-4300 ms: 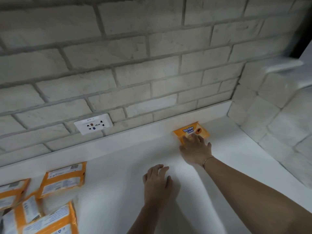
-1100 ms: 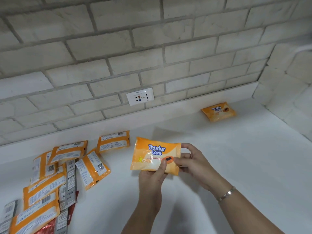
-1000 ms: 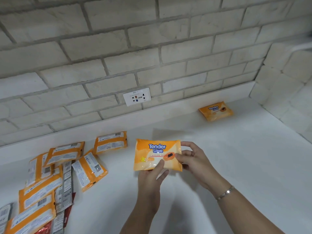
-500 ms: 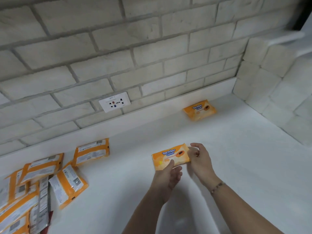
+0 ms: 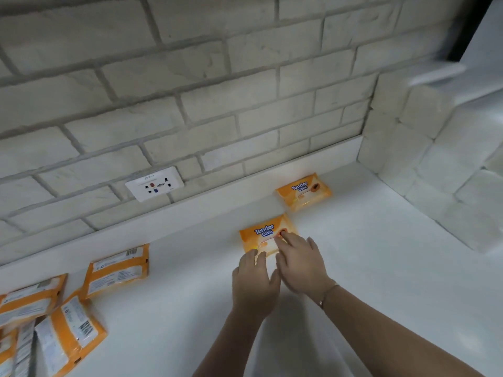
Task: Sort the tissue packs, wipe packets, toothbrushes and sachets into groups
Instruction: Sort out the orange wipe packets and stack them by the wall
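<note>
An orange "Tender Love" wipe packet (image 5: 265, 234) lies face up on the white counter (image 5: 367, 268), just left of and in front of a second face-up packet (image 5: 303, 191) by the back ledge. My right hand (image 5: 300, 263) rests its straight fingers on the near packet's right part. My left hand (image 5: 255, 284) touches the packet's lower left edge with its fingertips. Several orange packets lie face down at the left, the nearest one (image 5: 118, 270) by the ledge, and another (image 5: 68, 344) lower down.
A brick wall with a white power socket (image 5: 154, 183) runs behind the counter. A brick corner (image 5: 424, 164) closes the right side. Grey sachets (image 5: 24, 346) lie among the packets at the far left edge.
Both hands carried the packet from mid-air forward and to the right and set it flat on the counter beside the first packet. The fingers have gone from pinching it to lying on it.
</note>
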Demonstrator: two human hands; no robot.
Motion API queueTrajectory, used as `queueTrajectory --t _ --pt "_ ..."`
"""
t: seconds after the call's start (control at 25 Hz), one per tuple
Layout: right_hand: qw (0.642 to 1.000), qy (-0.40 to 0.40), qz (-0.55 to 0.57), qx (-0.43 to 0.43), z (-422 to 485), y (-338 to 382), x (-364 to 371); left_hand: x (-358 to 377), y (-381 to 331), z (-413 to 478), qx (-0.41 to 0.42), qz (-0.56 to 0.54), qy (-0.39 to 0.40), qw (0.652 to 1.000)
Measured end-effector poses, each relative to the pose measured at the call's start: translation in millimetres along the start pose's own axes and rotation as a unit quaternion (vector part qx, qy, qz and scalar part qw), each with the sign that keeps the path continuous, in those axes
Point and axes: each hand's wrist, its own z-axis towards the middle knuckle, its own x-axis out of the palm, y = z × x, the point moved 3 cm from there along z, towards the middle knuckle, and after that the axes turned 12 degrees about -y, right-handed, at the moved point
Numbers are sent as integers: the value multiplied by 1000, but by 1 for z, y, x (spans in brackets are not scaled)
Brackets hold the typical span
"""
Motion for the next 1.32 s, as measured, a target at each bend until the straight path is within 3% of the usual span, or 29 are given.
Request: queueTrajectory --t 0.16,0.4,0.56,0.8,1.12,1.32 --pt "993 69 -72 -56 45 -3 -1 21 7 23 -16 46 101 994" --pt "984 126 -111 -65 91 -10 0 27 6 66 8 42 129 991" --pt "983 152 -85 -64 104 -15 4 27 12 80 17 16 99 995" --pt "981 172 -78 -48 118 -16 -1 24 20 95 35 8 116 993" --pt "998 52 -41 -7 54 34 -3 -24 62 22 -39 -42 76 995" --pt "994 16 64 -82 -66 113 38 -71 107 -52 -127 -41 24 991"
